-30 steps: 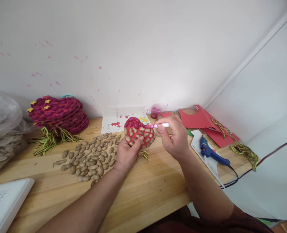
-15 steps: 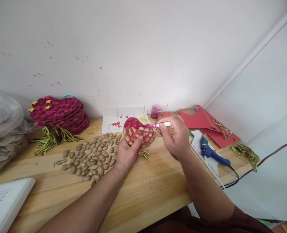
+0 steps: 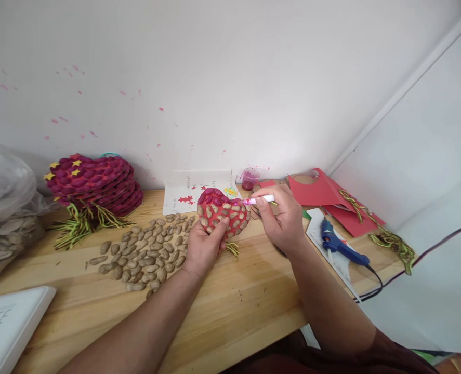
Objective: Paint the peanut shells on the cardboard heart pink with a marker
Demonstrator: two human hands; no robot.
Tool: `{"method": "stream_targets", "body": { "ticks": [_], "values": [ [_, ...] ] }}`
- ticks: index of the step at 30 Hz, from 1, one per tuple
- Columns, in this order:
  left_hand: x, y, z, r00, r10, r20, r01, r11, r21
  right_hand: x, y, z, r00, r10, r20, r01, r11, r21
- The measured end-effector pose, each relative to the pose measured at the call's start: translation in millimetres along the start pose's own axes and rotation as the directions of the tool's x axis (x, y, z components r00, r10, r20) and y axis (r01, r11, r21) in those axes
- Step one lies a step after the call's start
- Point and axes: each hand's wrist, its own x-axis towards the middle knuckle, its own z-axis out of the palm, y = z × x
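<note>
Brush (image 3: 269,198) shifted slightly right; white device (image 3: 26,310) bears digits.

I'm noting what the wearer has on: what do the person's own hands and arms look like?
The left hand and right hand are ungloved; no rings or watch show. The right arm is bare up to a dark maroon sleeve; the left arm shows no sleeve in view.

Soft, diffuse light; the wall (image 3: 292,98) shows pale beyond the right hand (image 3: 279,215), and the lens stretches the device (image 3: 17,327) left of the left hand (image 3: 205,241).
</note>
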Motion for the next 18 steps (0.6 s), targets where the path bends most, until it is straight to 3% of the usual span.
{"method": "stream_targets", "body": {
  "ticks": [18],
  "values": [
    [1.5,1.5,-0.2,0.999,-0.041,-0.015,0.041,0.998,-0.055,-0.9,1.9,1.1,1.0,-0.001,-0.013,0.001,1.0,-0.027]
  ]
}}
